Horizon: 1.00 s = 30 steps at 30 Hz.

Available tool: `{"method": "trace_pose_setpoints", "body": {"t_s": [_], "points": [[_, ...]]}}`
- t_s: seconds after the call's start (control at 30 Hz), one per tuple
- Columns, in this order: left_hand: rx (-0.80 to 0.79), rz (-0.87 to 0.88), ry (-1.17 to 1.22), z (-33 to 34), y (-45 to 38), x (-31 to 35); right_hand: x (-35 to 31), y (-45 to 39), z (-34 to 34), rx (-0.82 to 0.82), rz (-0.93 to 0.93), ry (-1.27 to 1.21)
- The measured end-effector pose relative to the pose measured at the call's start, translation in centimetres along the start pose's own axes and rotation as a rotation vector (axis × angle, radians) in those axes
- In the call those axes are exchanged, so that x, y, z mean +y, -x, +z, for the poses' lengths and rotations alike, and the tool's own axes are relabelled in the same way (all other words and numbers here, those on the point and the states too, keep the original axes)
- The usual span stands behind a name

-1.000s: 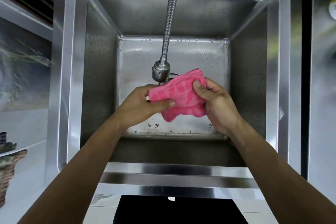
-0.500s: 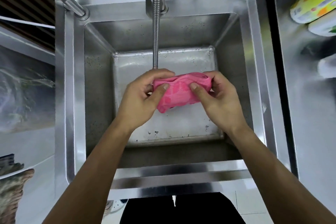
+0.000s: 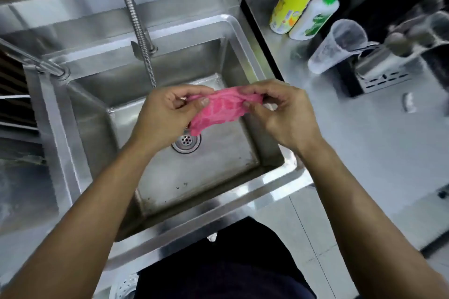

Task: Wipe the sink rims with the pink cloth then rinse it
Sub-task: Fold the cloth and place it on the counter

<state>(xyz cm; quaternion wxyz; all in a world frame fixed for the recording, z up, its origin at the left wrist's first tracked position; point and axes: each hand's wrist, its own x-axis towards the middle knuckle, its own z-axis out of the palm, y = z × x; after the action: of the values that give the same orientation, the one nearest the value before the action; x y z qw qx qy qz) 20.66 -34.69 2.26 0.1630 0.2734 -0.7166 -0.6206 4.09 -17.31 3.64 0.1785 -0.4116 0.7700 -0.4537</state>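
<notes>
Both hands have drawn the one pink cloth [image 3: 220,109] out taut over the sink [image 3: 252,39]. Left hand [image 3: 165,116] and right hand [image 3: 284,114] fingers pinch its ends. Two bottles [image 3: 313,14] stand on the tabletop [image 3: 364,143].

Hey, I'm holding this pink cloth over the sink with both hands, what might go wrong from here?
1. The left hand and right hand only pinch the cloth by its ends; a slip could drop it onto the drain.
2. The cloth hangs near the sink's right rim; wringing there may drip onto the counter.
3. Swinging the right hand outward could knock over the plastic cup or the bottles.
</notes>
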Motion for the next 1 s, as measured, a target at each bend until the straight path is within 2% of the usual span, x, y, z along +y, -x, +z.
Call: {"method": "trace_pose_setpoints", "body": {"t_s": [0.2,0.37,0.5,0.6,0.67,0.73,0.8,0.9,1.0], "points": [[-0.271,0.024,0.037,8.9,0.8,6.1,-2.7,7.6,-9.7,0.224,0.213,0.1],[-0.445,0.045,0.129,18.9,3.6,9.2,-2.9,14.8,-19.8,0.288,0.278,0.188],[-0.542,-0.033,0.227,26.8,5.4,9.0,-0.4,18.1,-26.9,0.2,0.403,0.163],[-0.451,-0.105,0.183,32.0,4.7,6.6,6.3,16.3,-29.6,0.046,0.477,0.221],[-0.331,-0.128,0.006,34.7,3.8,4.2,11.4,14.5,-29.0,-0.03,0.487,0.263],[-0.228,0.009,-0.382,36.8,3.1,1.8,15.6,13.2,-27.2,-0.173,0.469,0.356],[-0.17,0.123,-0.614,38.8,3.3,0.4,18.5,13.6,-25.5,-0.262,0.377,0.432],[-0.161,0.186,-0.736,42.3,5.1,0.0,20.7,16.8,-23.7,-0.145,0.291,0.413],[-0.235,0.112,-0.936,45.5,6.7,-1.4,22.2,20.1,-21.9,-0.236,0.25,0.409]]}}
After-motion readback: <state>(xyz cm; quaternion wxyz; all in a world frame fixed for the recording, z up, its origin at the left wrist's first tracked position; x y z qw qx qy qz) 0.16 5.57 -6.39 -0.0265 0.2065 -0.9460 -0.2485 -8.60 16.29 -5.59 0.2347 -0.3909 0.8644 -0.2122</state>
